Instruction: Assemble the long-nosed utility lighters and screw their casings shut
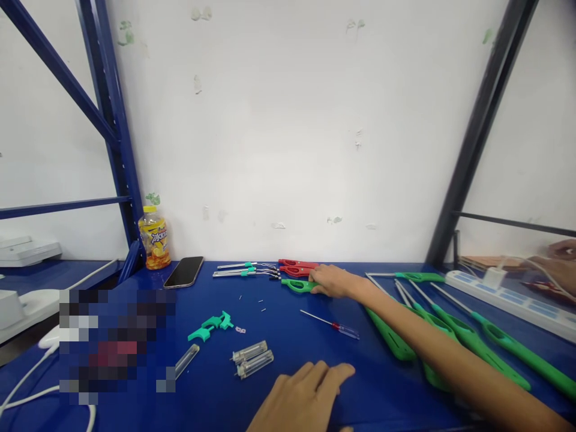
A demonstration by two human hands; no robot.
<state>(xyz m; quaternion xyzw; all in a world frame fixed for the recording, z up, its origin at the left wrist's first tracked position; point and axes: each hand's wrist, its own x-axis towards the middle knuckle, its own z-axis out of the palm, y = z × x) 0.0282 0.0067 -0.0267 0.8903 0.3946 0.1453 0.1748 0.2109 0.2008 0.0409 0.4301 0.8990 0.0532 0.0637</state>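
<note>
Out at the back of the table, my right hand has its fingers closed around the end of a green lighter handle. Red lighter handles lie just behind it, close to the fingers. My left hand rests low at the front edge, thumb and fingers apart, holding nothing. Two clear fuel tanks lie left of it. A screwdriver with a red and blue handle lies between the hands. Green trigger parts and metal tubes with wires are farther left.
Several green long-nosed lighters lie at the right, partly under my right forearm. Beyond them is a white power strip. At the left stand a yellow-labelled bottle and a phone. Another person's hand shows at the far right.
</note>
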